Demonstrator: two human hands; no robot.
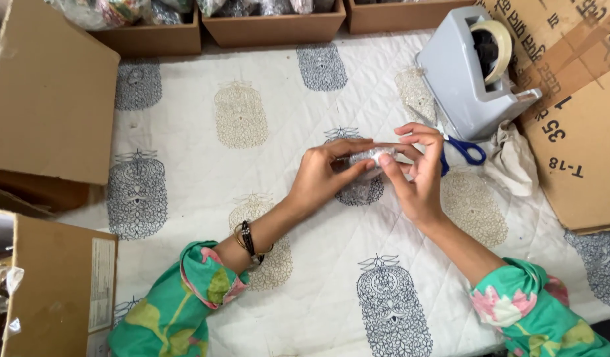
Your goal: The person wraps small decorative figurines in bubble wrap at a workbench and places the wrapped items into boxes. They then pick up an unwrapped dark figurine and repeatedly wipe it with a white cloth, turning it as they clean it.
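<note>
Left hand (321,173) and right hand (416,173) both pinch a small bubble-wrapped bundle (370,158) between curled fingers, probably keeping the wrap tight, held just above the quilted printed surface (265,218). Blue scissors (465,151) and a grey tape dispenser (467,69) sit right of it, cardboard boxes (50,92) all around.

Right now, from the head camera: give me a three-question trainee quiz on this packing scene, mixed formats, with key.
1. True or false: both hands grip the small bubble-wrapped bundle.
2. The grey desktop tape dispenser stands nearer which hand: A left hand, B right hand?
3. Fill in: the blue-handled scissors lie on the white quilted printed cloth, just below the ____.

Key: 1 true; 2 B; 3 tape dispenser.
</note>
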